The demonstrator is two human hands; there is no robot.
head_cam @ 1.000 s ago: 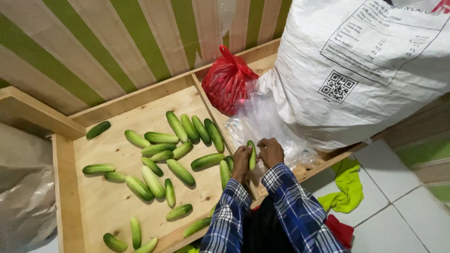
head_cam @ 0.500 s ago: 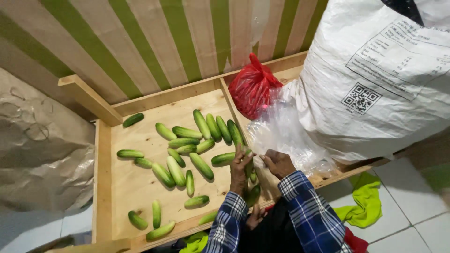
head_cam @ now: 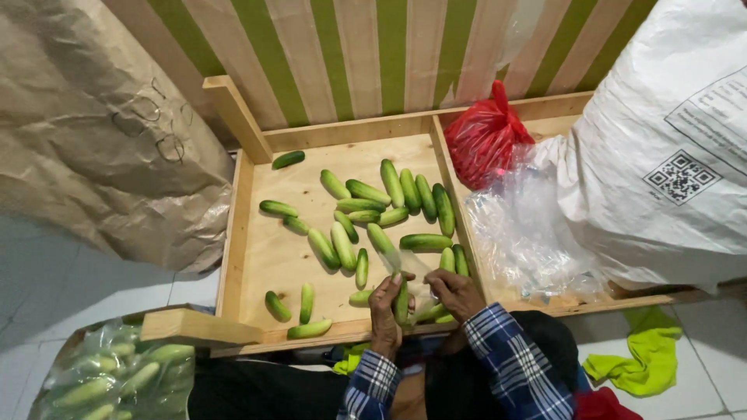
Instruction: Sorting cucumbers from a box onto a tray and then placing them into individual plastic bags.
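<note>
Both hands have drawn back to the near rim of the wooden tray point(head_cam: 237, 233), before a striped green wall. The left hand point(head_cam: 384, 305) grips an upright green cucumber point(head_cam: 401, 299); the right hand point(head_cam: 455, 292), fingers curled, touches it. A bag of cucumbers point(head_cam: 117, 377) now shows.

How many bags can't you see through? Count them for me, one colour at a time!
Red plastic bag: 1
White sack: 1
Brown paper sack: 1
Total: 3
</note>
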